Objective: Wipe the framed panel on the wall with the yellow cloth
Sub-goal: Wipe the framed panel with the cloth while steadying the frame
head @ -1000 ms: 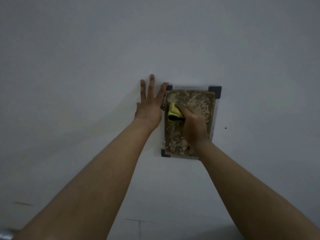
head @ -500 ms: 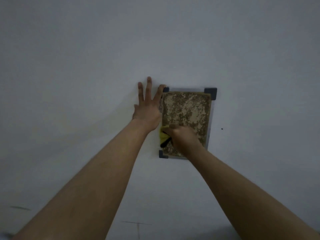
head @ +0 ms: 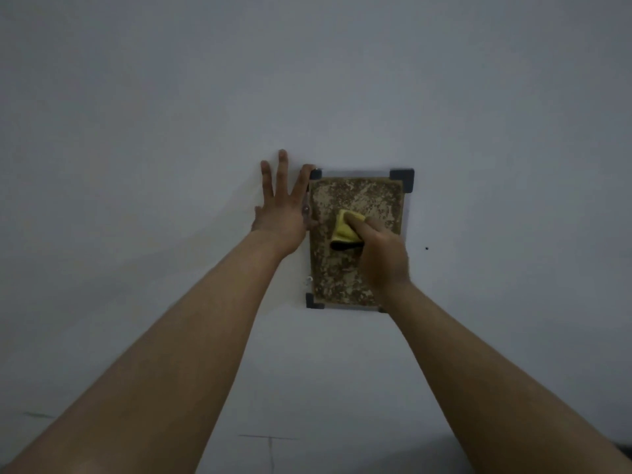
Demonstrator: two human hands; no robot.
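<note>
While both bare forearms reached up from the lower corners of the view, the work was found under way at the wall. The left hand [head: 284, 213] lay flat with its fingers spread wide, holding nothing, its palm on the pale grey painted wall [head: 171, 131] and its forefinger touching the upper left corner of the frame. The right hand [head: 381, 254] had its grip closed on the folded yellow cloth with a dark edge [head: 343, 230], pressing it against the middle of the panel, somewhat left of centre.

The rectangular framed panel with a mottled brown and tan face and dark grey corner pieces [head: 355, 196] hung upright on the wall, beyond both hands. Its lower right corner was hidden by the right wrist. A small hook or fastener [head: 309, 279] showed just beside the lower left edge; its purpose could not be told.

Judgement: the wiping step itself was in hand, with no clear sign of how much of the face had been covered. The next stroke would call for steady pressure across the upper and right portions, with the left hand bracing the frame so the panel did not swing or shift on its fixing.
</note>
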